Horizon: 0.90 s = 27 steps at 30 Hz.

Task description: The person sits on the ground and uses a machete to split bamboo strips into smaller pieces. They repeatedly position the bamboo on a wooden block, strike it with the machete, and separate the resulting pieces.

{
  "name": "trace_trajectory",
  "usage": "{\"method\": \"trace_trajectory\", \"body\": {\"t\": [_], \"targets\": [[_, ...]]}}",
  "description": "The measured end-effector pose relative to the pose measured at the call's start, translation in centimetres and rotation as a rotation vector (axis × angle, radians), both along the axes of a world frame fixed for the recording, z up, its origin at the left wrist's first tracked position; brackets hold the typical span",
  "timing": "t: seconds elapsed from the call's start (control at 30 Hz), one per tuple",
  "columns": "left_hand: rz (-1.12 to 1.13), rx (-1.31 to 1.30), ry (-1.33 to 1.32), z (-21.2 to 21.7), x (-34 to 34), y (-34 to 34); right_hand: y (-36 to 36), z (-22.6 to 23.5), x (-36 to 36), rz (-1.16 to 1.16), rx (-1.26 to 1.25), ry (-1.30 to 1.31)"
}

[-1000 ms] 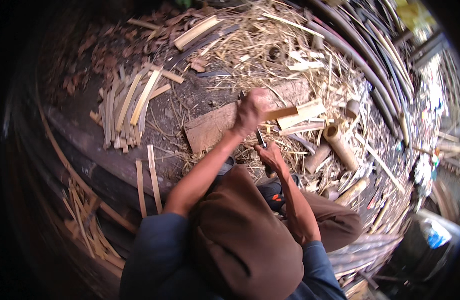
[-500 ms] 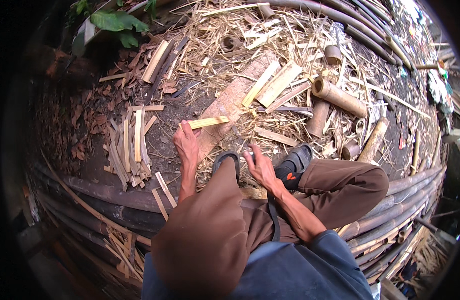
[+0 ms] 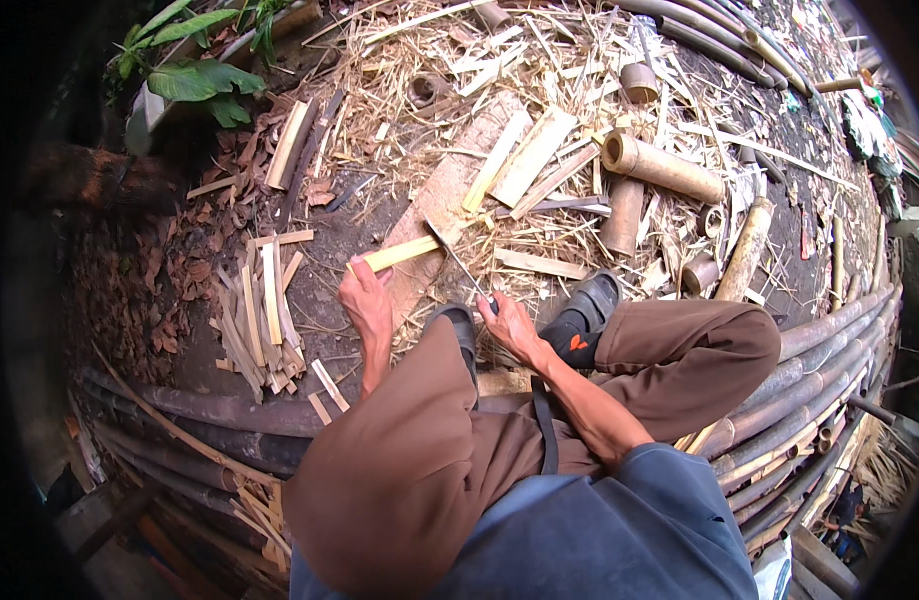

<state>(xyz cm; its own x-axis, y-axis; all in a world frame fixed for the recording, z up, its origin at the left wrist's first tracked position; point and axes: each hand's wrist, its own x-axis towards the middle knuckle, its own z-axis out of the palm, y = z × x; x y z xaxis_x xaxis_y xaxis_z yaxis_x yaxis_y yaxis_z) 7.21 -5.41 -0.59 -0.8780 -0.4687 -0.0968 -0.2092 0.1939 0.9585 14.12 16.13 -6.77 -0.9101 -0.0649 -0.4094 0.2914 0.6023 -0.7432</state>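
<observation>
Bamboo strip (image 3: 405,251), pale and narrow, pinched at its left end in the left hand (image 3: 368,297), its right end over the wooden plank (image 3: 445,195). Knife (image 3: 458,260) gripped by the handle in the right hand (image 3: 510,328), blade slanting up to the strip's right end; biting in or merely alongside, impossible to tell. By the look of it, work partway along: a heap of narrow strips (image 3: 255,325) already lying to the left, broader slats (image 3: 535,155) on and beside the plank apparently not yet split. Farther right, bamboo tubes (image 3: 670,167), seemingly whole lengthwise. Shavings (image 3: 380,90) thick around the plank's far end, likely clutter for footing. One sandal (image 3: 464,330) close below the knife, perhaps in the way of a slip. Dark poles (image 3: 220,410) along the lower left; leafy plant (image 3: 205,80) at upper left.
</observation>
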Motion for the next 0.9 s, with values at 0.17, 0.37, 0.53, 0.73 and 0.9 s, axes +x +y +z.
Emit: {"method": "trace_trajectory", "body": {"t": [0.17, 0.37, 0.53, 0.73, 0.9], "targets": [[-0.011, -0.035, -0.008, -0.4, 0.4, -0.1, -0.1, 1.3, 0.3, 0.109, 0.02, -0.027], [-0.029, -0.045, 0.155, 2.1, 1.3, -4.1, 1.2, -1.3, -0.6, -0.02, -0.035, 0.014], [-0.173, -0.778, 0.182, 6.6, 3.9, -14.3, 0.5, 0.4, 0.0, -0.027, -0.045, 0.022], [-0.137, -1.08, -0.186, 1.3, 10.6, -23.2, -0.2, 0.6, 0.1, -0.024, -0.079, -0.122], [-0.309, -0.715, -0.006, -3.5, 3.3, -11.4, 0.5, -0.9, -0.1, -0.035, -0.057, -0.061]]}}
